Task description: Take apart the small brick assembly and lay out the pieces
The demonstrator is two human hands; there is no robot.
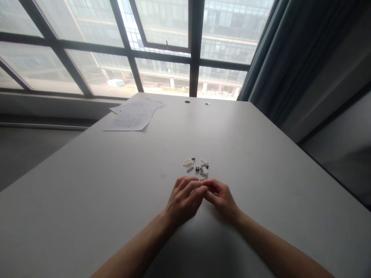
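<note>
My left hand point(184, 199) and my right hand point(220, 197) meet fingertip to fingertip low over the white table point(87, 185), just in front of a small heap of tiny building pieces point(198, 166) in cream, grey and black. The fingers of both hands are curled and pinched together at one spot, and whatever sits between them is too small and too hidden to make out. A cream piece point(202, 178) lies right beyond my fingertips. The pieces are scattered loosely, none stacked high.
Several printed paper sheets point(133, 115) lie at the table's far left. Two small round holes point(187, 102) are set near the far edge. Large windows stand beyond the table, and a dark curtain point(278, 58) hangs at the right.
</note>
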